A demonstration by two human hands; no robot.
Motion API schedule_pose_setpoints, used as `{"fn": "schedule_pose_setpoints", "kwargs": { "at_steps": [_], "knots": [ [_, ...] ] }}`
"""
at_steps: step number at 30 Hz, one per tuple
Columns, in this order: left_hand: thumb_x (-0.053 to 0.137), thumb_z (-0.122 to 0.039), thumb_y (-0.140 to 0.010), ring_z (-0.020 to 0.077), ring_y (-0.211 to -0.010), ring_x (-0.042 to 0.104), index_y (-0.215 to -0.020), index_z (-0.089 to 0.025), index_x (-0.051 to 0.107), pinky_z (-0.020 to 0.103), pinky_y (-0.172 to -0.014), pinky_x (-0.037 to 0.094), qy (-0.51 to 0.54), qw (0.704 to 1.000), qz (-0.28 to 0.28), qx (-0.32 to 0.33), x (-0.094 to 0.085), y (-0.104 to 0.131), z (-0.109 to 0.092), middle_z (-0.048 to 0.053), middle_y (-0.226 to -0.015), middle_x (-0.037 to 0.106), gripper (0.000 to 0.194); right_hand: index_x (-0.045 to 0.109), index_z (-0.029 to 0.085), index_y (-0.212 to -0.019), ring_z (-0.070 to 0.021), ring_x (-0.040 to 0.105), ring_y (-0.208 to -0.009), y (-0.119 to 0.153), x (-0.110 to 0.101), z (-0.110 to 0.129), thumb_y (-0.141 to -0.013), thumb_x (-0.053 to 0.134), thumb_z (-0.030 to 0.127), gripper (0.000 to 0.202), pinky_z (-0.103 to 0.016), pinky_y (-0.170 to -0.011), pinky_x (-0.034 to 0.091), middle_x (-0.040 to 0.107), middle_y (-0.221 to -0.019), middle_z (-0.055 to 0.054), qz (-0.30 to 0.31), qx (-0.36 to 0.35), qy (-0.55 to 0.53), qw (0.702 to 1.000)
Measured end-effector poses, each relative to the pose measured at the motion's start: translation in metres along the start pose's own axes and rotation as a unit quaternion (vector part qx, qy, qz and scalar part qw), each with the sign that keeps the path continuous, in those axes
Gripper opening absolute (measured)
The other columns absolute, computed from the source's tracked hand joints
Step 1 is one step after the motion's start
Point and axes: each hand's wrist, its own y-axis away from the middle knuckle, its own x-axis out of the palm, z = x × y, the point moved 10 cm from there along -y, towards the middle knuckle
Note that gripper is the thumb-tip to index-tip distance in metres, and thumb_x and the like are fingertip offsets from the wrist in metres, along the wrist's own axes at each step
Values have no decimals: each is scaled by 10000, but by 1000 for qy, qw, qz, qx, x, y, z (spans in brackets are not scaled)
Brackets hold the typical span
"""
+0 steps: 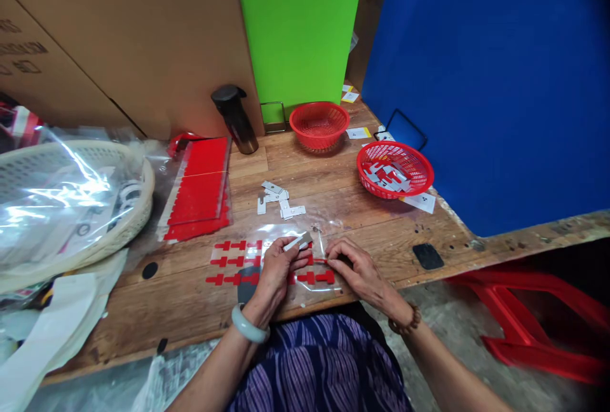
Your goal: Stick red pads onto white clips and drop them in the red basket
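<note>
A: What are the hands doing, lower centre of the frame?

B: The left hand (275,268) pinches white strips (295,241) between thumb and fingers. The right hand (358,268) has thumb and forefinger closed on what looks like a red tab (319,261), over the clear sheet (282,229); I can't tell whether it is free of the sheet

A: How would you do that well?

B: I'd hold the strips steady, grip the tab by its very edge and move slowly, since a piece that thin could bend or, if sticky, catch askew. I'd also avoid rubbing the neighbouring tabs (235,261), laid in rows either side of the left hand

A: And the containers?

B: Right of centre, a red basket (424,173) holds a jumble of white and red pieces (388,175). Another red basket (315,140) sits upper centre, before the green panel (302,24). At far left, a white basket (149,186) has pale items under shiny plastic (61,164); glare hides much of them

A: Any pieces outside them?

B: Yes, white plates (293,210) scattered on the counter (190,301), mid-frame
</note>
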Motion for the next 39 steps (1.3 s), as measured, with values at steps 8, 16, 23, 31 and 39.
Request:
{"fn": "schedule_pose_setpoints", "kwargs": {
  "at_steps": [8,16,23,31,39],
  "knots": [
    [589,-22,-768,167,-694,703,-931,-106,537,227,-612,564,14,1000,2,-8,6,-8,2,117,-830,708,190,528,191,-782,-140,523,-726,-4,-29,-10,-843,512,279,109,-259,-680,451,550,-764,-5,-81,60,-86,991],
    [611,-19,-750,174,-724,707,-971,-94,567,245,-727,567,21,995,83,-59,18,25,-1,97,-777,708,237,546,192,-762,-129,538,-694,-12,-23,13,-801,570,241,67,-233,-623,437,561,-741,12,-75,61,-39,995],
    [596,-39,-772,173,-721,708,-968,-87,586,237,-729,562,19,992,92,-79,10,41,-6,121,-815,717,203,553,193,-752,-124,533,-671,-14,-2,18,-799,558,195,47,-223,-608,426,566,-712,20,-62,43,-45,996],
    [555,-19,-788,175,-728,707,-1008,-77,562,241,-730,558,13,992,102,-74,14,44,-8,121,-811,716,228,548,194,-739,-122,522,-660,-15,5,28,-801,546,163,70,-231,-630,400,562,-702,28,-46,50,-4,998],
    [544,-13,-793,164,-725,706,-998,-77,562,234,-731,557,12,991,105,-78,15,43,-8,119,-820,714,215,547,196,-755,-122,518,-679,-14,7,24,-814,543,163,68,-234,-643,394,556,-719,32,-41,61,-4,997]
  ]
}}
